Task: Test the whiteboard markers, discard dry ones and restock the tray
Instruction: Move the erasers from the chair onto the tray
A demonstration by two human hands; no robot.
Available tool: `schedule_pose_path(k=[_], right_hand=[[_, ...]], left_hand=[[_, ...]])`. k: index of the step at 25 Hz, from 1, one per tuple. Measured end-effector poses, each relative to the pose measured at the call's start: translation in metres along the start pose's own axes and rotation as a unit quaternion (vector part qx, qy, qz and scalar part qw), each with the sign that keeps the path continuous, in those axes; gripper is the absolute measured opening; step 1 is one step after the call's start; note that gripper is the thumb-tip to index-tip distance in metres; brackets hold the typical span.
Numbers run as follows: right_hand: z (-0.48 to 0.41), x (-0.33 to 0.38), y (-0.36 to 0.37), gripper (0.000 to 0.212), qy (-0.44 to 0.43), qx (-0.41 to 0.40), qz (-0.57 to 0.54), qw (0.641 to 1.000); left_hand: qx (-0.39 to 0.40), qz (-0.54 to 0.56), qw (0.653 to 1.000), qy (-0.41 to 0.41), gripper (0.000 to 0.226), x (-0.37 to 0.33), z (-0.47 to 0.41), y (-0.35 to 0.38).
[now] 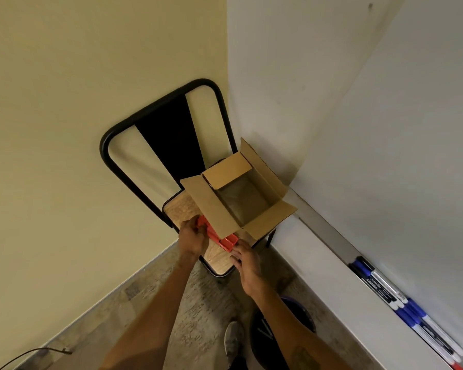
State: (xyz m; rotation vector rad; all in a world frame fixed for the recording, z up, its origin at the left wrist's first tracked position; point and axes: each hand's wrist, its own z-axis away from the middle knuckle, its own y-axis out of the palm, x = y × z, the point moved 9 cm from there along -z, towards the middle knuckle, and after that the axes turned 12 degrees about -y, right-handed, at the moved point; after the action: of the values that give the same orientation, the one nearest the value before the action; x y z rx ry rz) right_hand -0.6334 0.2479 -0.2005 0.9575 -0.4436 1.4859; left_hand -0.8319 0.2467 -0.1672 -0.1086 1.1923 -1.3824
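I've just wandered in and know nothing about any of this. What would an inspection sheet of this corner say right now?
Surface: wooden chair seat, standing in the room's corner.
Job's things: orange box on the seat, partly under a flap of the open cardboard box; markers lying along the whiteboard tray.
Clutter: nothing seen.
Hands: left hand grips the orange box's far end, fingers curled round it; right hand touches its near end, grip unclear.
Cables: one thin cable on the floor, lower left.
Surroundings: whiteboard, cream wall, dark bin near the person's shoe.
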Motion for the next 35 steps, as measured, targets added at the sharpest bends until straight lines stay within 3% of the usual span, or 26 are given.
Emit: schedule_pose_path(k=[7,10,17,24,28,35], right_hand=[[0.038,-0.009,-0.050,0.018,-0.038,-0.056,0.070,0.995],[0.067,-0.017,-0.103,0.026,-0.063,-0.097,0.119,0.986],[0.171,-0.043,-0.244,0.016,-0.068,-0.194,0.103,0.973],[0.290,-0.057,-0.406,0.021,-0.067,-0.273,0.121,0.952],[0.354,-0.063,-0.486,0.029,-0.083,-0.355,0.136,0.921],[0.469,-0.036,-0.582,0.019,-0.144,-0.558,0.130,0.807]], left_hand=[[-0.014,0.013,0.999,-0.031,0.029,0.042,0.052,0.035],[-0.013,0.016,0.999,-0.026,0.026,0.032,0.114,0.053],[0.048,0.003,0.999,-0.010,0.027,0.033,0.251,0.147],[0.143,-0.059,0.982,0.108,0.021,0.001,0.412,0.255],[0.177,-0.078,0.965,0.179,0.026,-0.028,0.493,0.308],[0.231,-0.055,0.932,0.274,0.025,-0.079,0.621,0.366]])
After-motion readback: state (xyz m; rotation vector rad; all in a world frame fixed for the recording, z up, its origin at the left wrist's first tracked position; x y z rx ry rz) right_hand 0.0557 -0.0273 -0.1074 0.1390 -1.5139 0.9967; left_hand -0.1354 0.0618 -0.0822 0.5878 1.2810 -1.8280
